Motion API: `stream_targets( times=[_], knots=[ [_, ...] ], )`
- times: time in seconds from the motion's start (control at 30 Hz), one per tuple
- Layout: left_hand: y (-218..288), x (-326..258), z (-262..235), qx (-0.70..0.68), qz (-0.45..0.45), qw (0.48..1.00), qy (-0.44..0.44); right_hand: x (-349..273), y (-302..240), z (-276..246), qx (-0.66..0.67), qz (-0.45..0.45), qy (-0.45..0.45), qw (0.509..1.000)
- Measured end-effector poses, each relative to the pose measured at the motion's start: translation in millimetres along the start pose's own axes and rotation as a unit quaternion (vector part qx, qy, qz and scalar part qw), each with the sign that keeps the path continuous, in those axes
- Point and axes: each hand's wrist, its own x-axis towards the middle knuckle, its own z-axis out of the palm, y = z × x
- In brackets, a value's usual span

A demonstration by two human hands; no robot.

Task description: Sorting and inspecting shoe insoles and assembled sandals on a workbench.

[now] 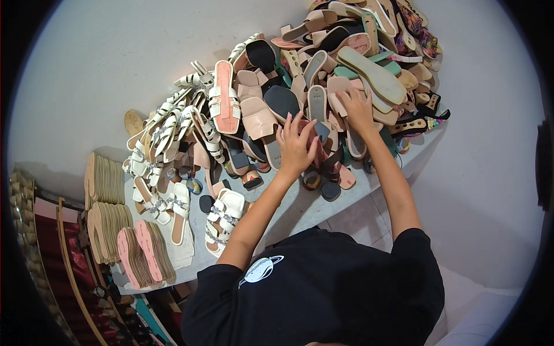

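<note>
My left hand [296, 147] reaches into a heaped pile of sandals, its fingers spread over a dark pink piece [310, 138] and beside a dark sole [283, 102]. It has nothing in its grasp that I can see. Farther right, my right hand [358, 109] rests with fingers apart on a beige slide sandal [336, 92]. A grey-soled sandal [317, 104] lies between the two hands. To the left of my left hand is another beige slide [258, 118], and beyond it a white-strapped sandal with a salmon sole [225, 98].
White strappy sandals [167, 130] are heaped on the left of the grey table [300, 210]. Stacked insoles [109, 225], some pink-topped [134, 258], stand at its left end. A white sandal pair [225, 216] lies near my left forearm. Walls border the table; a rack [66, 248] stands lower left.
</note>
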Motion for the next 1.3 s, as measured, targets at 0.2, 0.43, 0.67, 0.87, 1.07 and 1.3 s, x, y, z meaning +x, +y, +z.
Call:
stream_targets(
  times=[0.2, 0.43, 0.67, 0.87, 1.07, 1.3],
  knots=[
    [3.8, 12.6, -9.7, -0.005, 0.015, 0.999, 0.029, 18.4, 2.9, -47.9, 0.037, 0.018, 0.118, 0.992],
    [2.1, 31.2, -30.6, 0.008, 0.029, 0.997, 0.064, 30.3, 2.2, -76.6, 0.065, -0.063, 0.162, 0.983],
    [6.6, 34.0, -63.8, 0.004, 0.053, 0.993, 0.106, 35.4, -25.9, -111.3, 0.145, -0.249, 0.084, 0.954],
    [7.3, 32.9, -106.4, 0.065, 0.149, 0.981, -0.105, -2.9, -78.6, -116.6, 0.215, -0.328, -0.009, 0.92],
    [-5.9, -3.8, -107.7, -0.031, 0.107, 0.955, -0.275, -34.9, -110.6, -103.7, 0.251, -0.397, 0.023, 0.883],
    [-17.7, -56.1, -88.8, -0.058, 0.057, 0.974, -0.212, -60.9, -110.8, -80.5, 0.307, -0.28, 0.056, 0.908]
  ],
)
